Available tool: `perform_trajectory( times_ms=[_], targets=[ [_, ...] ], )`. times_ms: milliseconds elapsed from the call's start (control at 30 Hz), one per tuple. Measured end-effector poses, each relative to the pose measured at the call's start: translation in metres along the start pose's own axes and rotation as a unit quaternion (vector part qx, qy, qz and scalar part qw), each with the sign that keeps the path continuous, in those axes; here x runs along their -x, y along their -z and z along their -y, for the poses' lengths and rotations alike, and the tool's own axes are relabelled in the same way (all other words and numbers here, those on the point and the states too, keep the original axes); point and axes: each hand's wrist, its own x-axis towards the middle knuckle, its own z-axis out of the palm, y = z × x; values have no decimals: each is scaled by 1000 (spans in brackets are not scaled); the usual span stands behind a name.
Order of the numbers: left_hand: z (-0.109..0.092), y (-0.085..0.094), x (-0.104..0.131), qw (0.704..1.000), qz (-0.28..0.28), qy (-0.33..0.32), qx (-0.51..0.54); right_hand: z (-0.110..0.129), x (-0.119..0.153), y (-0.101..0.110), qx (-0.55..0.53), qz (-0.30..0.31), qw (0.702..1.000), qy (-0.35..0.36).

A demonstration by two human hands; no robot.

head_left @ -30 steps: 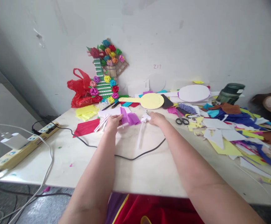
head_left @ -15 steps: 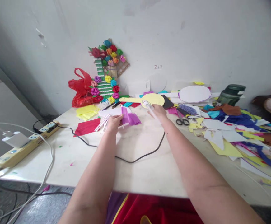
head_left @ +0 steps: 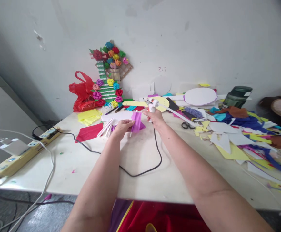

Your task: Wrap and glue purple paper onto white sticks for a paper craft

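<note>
Your left hand (head_left: 122, 126) pinches the purple crepe paper (head_left: 136, 121) just above the table (head_left: 142, 174), holding it folded. Your right hand (head_left: 155, 117) grips the glue gun (head_left: 151, 105) beside it, nozzle turned toward the paper; its black cord (head_left: 152, 161) trails over the table.

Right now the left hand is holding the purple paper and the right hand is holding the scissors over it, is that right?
Not quite. The head view shows the right hand holding a white glue gun with a black cord, not scissors. The scissors lie on the table to the right, untouched. The left hand does hold the purple paper.
</note>
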Motion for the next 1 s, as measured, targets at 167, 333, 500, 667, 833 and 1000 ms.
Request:
perform_trajectory(
  times_ms=[167,333,500,667,833,1000],
  targets=[
    [1,-2,0,999,45,-1,-16,-2,1,-2,-25,26,999,3],
    [4,-5,-1,999,47,-9,-6,-4,4,-7,9,29,1000,-3],
    [3,-9,-1,999,32,-5,4,-7,4,-9,42,17,999,10],
    [2,-12,-1,1000,15,-2,3,-8,3,-9,63,-4,998,10],
    [4,-13,-2,1000,-11,-8,-12,-4,7,-12,47,-14,999,-12],
    [4,-16,-1,999,-22,-15,-44,-3,10,-15,31,-9,999,-24]
  ],
)
